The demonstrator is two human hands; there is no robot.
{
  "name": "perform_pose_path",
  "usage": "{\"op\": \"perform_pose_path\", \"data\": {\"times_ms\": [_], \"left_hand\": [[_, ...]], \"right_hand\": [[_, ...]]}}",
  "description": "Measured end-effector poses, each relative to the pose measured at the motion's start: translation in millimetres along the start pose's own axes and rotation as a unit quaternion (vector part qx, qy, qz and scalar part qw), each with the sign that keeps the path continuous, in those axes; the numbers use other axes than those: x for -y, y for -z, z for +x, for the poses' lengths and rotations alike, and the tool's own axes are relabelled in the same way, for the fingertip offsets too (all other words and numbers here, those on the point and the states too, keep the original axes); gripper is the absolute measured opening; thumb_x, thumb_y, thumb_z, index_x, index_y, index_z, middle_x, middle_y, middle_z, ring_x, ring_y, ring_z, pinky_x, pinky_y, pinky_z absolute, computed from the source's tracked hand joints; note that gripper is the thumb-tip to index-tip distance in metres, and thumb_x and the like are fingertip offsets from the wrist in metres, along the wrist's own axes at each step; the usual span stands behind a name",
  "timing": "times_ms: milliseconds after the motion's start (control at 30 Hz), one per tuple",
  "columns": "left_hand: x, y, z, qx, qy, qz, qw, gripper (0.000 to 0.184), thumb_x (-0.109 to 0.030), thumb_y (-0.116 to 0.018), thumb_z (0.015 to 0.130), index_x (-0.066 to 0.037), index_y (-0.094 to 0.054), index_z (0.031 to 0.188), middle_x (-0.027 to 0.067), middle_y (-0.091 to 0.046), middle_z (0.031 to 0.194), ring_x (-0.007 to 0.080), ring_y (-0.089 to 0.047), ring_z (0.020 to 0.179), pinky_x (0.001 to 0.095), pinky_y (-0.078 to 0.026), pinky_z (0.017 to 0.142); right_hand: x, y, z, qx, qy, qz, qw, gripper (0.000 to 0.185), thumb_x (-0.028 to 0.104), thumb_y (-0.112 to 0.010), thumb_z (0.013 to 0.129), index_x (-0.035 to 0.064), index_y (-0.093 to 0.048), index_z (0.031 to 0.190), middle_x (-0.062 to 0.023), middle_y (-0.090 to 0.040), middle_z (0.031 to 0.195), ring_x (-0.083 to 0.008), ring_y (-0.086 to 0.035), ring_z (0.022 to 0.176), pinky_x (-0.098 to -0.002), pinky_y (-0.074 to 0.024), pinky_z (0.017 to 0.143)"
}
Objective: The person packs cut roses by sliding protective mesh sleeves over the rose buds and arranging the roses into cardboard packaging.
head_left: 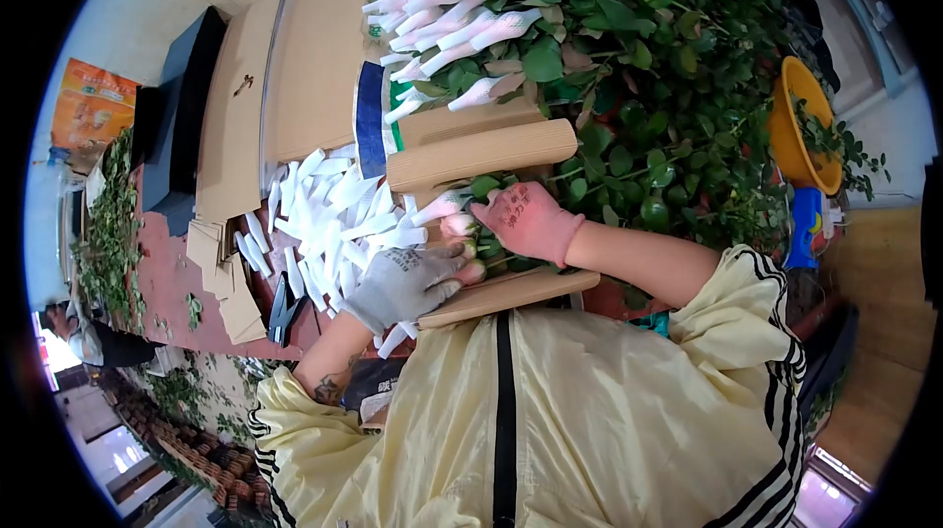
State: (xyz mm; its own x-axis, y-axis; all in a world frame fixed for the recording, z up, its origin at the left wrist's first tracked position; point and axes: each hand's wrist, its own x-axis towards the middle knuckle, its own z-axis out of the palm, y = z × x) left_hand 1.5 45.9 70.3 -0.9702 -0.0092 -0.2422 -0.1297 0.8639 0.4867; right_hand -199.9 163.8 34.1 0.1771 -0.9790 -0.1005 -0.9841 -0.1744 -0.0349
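Observation:
My left hand [408, 282], in a grey glove, has its fingers around a pink rose bud [473, 272]. In a pink glove, my right hand [530, 222] is curled at the neck of a rose in a white foam net sleeve [442, 206]; the stem is partly hidden under it. Another pink bud [458, 225] shows between the hands. These roses lie between a rolled corrugated cardboard strip [481, 156] beyond them and a cardboard edge [506, 297] nearest my body.
Loose white foam sleeves [329, 209] are heaped at left, near a black stapler [285, 309] and cardboard pieces [224, 273]. Sleeved roses [506, 27] are stacked at the back, with leafy stems [668, 86] spreading right. A yellow basin [805, 125] stands far right.

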Motion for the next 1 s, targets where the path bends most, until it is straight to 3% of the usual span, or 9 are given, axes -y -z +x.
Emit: {"op": "perform_pose_path", "data": {"times_ms": [133, 200, 400, 500, 533, 600, 733, 967, 1000], "left_hand": [[-5, 9, 6, 0.049, 0.016, 0.039, 0.998, 0.047, -0.036, -0.053, 0.088, -0.014, -0.054, 0.129, 0.0102, -0.055, 0.129, 0.0281, -0.06, 0.105, 0.038, -0.047, 0.088], [-7, 7, 9, -0.077, 0.029, -0.012, 0.997, 0.049, -0.038, -0.052, 0.087, -0.009, -0.054, 0.126, 0.0129, -0.054, 0.129, 0.0281, -0.059, 0.107, 0.0381, -0.046, 0.089], [1, -13, 12, -0.111, -0.012, 0.064, 0.992, 0.051, -0.038, -0.054, 0.086, -0.006, -0.053, 0.126, 0.0134, -0.052, 0.131, 0.0297, -0.06, 0.102, 0.0395, -0.048, 0.085], [0, -13, 12, -0.081, 0.014, 0.048, 0.995, 0.05, -0.038, -0.055, 0.085, -0.007, -0.054, 0.125, 0.0126, -0.051, 0.132, 0.0302, -0.061, 0.101, 0.0391, -0.049, 0.084], [1, -14, 12, -0.085, 0.018, 0.047, 0.995, 0.05, -0.038, -0.055, 0.085, -0.007, -0.054, 0.125, 0.0126, -0.051, 0.132, 0.0302, -0.061, 0.101, 0.0391, -0.049, 0.084], [2, -16, 10, -0.094, 0.007, 0.041, 0.995, 0.048, -0.039, -0.055, 0.085, -0.01, -0.056, 0.122, 0.0109, -0.051, 0.133, 0.0289, -0.062, 0.099, 0.0391, -0.05, 0.08], [-3, -10, 12, -0.031, 0.061, 0.009, 0.998, 0.049, -0.037, -0.056, 0.084, -0.011, -0.055, 0.125, 0.0109, -0.047, 0.138, 0.0276, -0.06, 0.105, 0.0371, -0.05, 0.082], [-4, -11, 10, -0.023, 0.075, 0.004, 0.997, 0.05, -0.038, -0.055, 0.084, -0.012, -0.053, 0.128, 0.0087, -0.044, 0.141, 0.027, -0.061, 0.103, 0.0388, -0.051, 0.079], [-5, -9, 11, -0.003, 0.084, 0.001, 0.996, 0.051, -0.038, -0.055, 0.084, -0.013, -0.052, 0.129, 0.0086, -0.043, 0.141, 0.027, -0.061, 0.103, 0.0389, -0.051, 0.079]], "right_hand": [[4, 3, -2, 0.029, -0.005, 0.016, 0.999, 0.022, 0.015, -0.045, 0.085, 0.0077, -0.055, 0.103, -0.006, -0.059, 0.081, -0.0205, -0.062, 0.072, -0.0335, -0.0469, 0.059], [3, -4, -4, 0.007, 0.009, 0.008, 1.0, 0.024, 0.015, -0.044, 0.086, 0.0072, -0.056, 0.105, -0.0063, -0.059, 0.081, -0.0204, -0.062, 0.073, -0.0333, -0.0469, 0.059], [1, 30, 3, 0.058, -0.017, 0.02, 0.998, 0.037, 0.018, -0.045, 0.084, 0.0057, -0.055, 0.118, -0.0102, -0.06, 0.092, -0.021, -0.063, 0.074, -0.0331, -0.0474, 0.06], [-1, 20, 11, 0.063, -0.033, 0.003, 0.997, 0.041, 0.02, -0.049, 0.083, 0.0047, -0.054, 0.12, -0.0168, -0.06, 0.109, -0.0242, -0.065, 0.082, -0.0355, -0.0507, 0.065], [-4, 7, 11, 0.063, -0.027, 0.0, 0.998, 0.041, 0.02, -0.049, 0.083, 0.0047, -0.054, 0.12, -0.0168, -0.06, 0.109, -0.0242, -0.065, 0.082, -0.0355, -0.0507, 0.065], [-9, -9, 13, -0.082, -0.023, -0.025, 0.996, 0.03, 0.015, -0.048, 0.084, 0.0076, -0.056, 0.111, -0.011, -0.062, 0.092, -0.022, -0.065, 0.072, -0.0348, -0.0503, 0.059], [-6, -5, 13, 0.022, -0.026, -0.029, 0.999, 0.034, 0.016, -0.047, 0.084, 0.0081, -0.056, 0.116, -0.0099, -0.062, 0.093, -0.0212, -0.065, 0.078, -0.0345, -0.0494, 0.06], [-10, -9, 10, -0.079, -0.014, -0.033, 0.996, 0.027, 0.015, -0.047, 0.084, 0.0098, -0.057, 0.108, -0.008, -0.06, 0.087, -0.0203, -0.064, 0.074, -0.0339, -0.0477, 0.06], [-6, 1, 10, 0.012, -0.03, -0.018, 0.999, 0.034, 0.019, -0.05, 0.083, 0.0094, -0.055, 0.115, -0.0113, -0.059, 0.1, -0.0232, -0.063, 0.082, -0.0352, -0.0487, 0.066]]}}
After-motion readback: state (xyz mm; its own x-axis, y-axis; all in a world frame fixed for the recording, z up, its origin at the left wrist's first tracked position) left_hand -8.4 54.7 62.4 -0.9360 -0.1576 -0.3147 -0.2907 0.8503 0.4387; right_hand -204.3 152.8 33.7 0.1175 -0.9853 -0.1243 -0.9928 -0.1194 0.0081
